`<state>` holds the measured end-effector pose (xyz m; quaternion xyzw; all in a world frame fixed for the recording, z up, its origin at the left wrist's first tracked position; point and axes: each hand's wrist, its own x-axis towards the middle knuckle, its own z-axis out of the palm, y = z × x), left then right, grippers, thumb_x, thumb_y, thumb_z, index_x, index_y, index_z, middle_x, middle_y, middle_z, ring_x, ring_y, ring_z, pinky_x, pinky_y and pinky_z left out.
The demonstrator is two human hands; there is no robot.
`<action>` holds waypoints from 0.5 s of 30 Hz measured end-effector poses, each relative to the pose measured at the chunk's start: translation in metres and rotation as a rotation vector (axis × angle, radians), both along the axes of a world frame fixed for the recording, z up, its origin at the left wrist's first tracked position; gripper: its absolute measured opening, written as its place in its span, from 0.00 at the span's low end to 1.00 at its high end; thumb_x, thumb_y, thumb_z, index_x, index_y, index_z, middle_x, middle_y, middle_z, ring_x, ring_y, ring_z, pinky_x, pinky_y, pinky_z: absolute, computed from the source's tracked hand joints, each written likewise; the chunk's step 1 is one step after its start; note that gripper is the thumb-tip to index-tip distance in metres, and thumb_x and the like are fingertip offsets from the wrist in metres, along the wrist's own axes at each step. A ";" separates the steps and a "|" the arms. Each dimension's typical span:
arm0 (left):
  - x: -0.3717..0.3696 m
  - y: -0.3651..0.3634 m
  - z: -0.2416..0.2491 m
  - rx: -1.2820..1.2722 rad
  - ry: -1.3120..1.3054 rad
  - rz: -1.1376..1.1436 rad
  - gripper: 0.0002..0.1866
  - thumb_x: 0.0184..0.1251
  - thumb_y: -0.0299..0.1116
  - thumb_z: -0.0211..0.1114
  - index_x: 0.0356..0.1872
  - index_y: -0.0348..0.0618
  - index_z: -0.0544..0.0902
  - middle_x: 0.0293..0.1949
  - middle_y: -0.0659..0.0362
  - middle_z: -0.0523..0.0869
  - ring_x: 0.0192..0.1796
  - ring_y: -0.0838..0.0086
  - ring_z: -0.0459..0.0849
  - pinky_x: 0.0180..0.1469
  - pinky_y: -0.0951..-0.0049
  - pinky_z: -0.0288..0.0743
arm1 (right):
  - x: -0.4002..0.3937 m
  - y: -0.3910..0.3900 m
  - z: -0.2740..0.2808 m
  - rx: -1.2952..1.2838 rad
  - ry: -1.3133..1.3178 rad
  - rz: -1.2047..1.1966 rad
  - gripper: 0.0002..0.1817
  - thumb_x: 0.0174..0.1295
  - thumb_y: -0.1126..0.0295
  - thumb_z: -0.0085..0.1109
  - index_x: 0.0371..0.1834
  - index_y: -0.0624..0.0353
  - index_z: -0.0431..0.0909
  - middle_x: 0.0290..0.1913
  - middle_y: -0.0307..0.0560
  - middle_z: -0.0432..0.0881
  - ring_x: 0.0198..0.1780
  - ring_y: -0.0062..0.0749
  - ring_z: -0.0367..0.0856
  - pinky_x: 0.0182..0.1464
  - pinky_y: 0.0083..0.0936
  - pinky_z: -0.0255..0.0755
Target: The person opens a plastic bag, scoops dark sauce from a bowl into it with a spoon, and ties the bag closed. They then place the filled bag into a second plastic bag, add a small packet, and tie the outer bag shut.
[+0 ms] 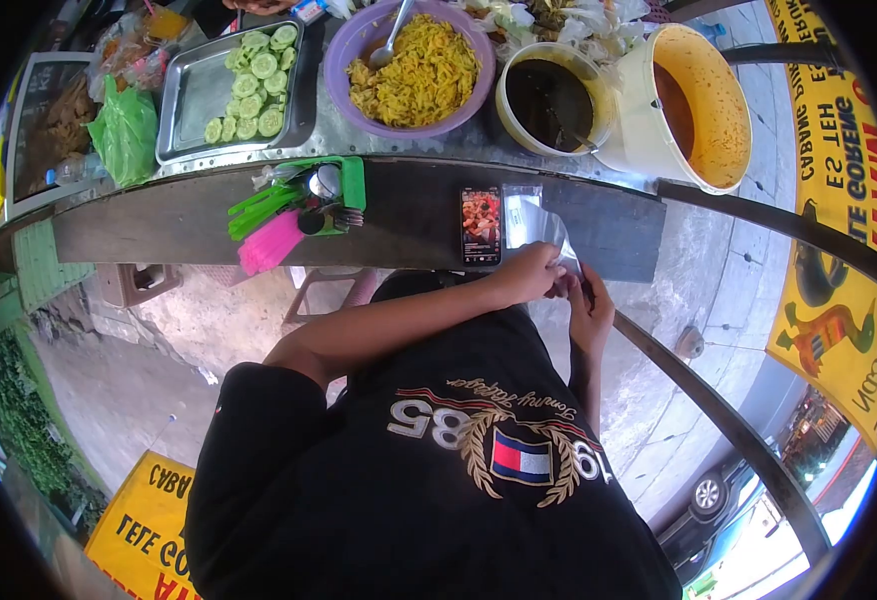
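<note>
A thin clear plastic bag (555,236) is pinched between my two hands in front of my chest. My left hand (531,272) reaches across from the left, fingers closed on the plastic. Just to its right, my right hand (591,308) has its fingertips closed on the lower end of the same plastic; part of the grip is hidden. Beyond the hands, a small stack of clear plastic bags (523,196) lies on the dark bench. Beside it is a phone (480,226) with its lit screen showing food.
A green holder (352,185) with pink and green utensils stands leftward on the bench. Behind are a cucumber tray (187,110), a purple bowl (334,60) of yellow shredded food, a tub (505,105) of dark liquid and a white bucket (631,115). Another person's hand (259,5) shows at top.
</note>
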<state>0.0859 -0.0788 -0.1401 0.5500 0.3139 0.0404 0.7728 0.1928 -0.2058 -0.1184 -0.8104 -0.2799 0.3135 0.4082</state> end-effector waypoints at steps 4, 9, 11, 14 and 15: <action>-0.003 0.004 0.001 -0.145 -0.054 0.097 0.12 0.70 0.28 0.63 0.29 0.29 0.80 0.25 0.55 0.86 0.26 0.76 0.86 0.27 0.77 0.79 | 0.000 0.004 0.005 0.047 -0.079 0.061 0.12 0.67 0.70 0.63 0.48 0.68 0.80 0.39 0.43 0.83 0.37 0.20 0.79 0.37 0.17 0.71; -0.004 0.009 0.004 -0.091 0.007 0.082 0.18 0.63 0.37 0.72 0.21 0.32 0.79 0.19 0.58 0.83 0.19 0.79 0.82 0.21 0.78 0.74 | -0.008 0.010 0.016 0.047 0.147 -0.044 0.10 0.66 0.69 0.64 0.38 0.67 0.81 0.28 0.38 0.80 0.31 0.14 0.74 0.34 0.14 0.67; -0.004 0.011 0.003 -0.063 0.033 0.082 0.20 0.61 0.38 0.74 0.20 0.32 0.79 0.17 0.58 0.82 0.18 0.80 0.81 0.20 0.79 0.73 | -0.006 0.013 0.022 0.009 0.104 -0.069 0.10 0.66 0.68 0.64 0.34 0.66 0.81 0.26 0.36 0.79 0.29 0.12 0.72 0.33 0.13 0.65; -0.003 0.011 0.003 0.033 -0.020 0.083 0.20 0.60 0.38 0.75 0.19 0.34 0.77 0.16 0.59 0.80 0.18 0.82 0.79 0.21 0.79 0.71 | 0.004 0.010 0.015 0.018 -0.058 -0.120 0.10 0.67 0.69 0.63 0.30 0.65 0.77 0.23 0.34 0.73 0.26 0.12 0.65 0.29 0.15 0.60; -0.002 0.010 0.003 0.070 -0.080 0.078 0.20 0.59 0.37 0.75 0.19 0.35 0.75 0.16 0.59 0.79 0.19 0.82 0.78 0.21 0.78 0.70 | 0.001 0.013 0.014 0.072 -0.076 -0.129 0.08 0.65 0.72 0.62 0.31 0.64 0.76 0.23 0.34 0.71 0.26 0.13 0.64 0.28 0.16 0.59</action>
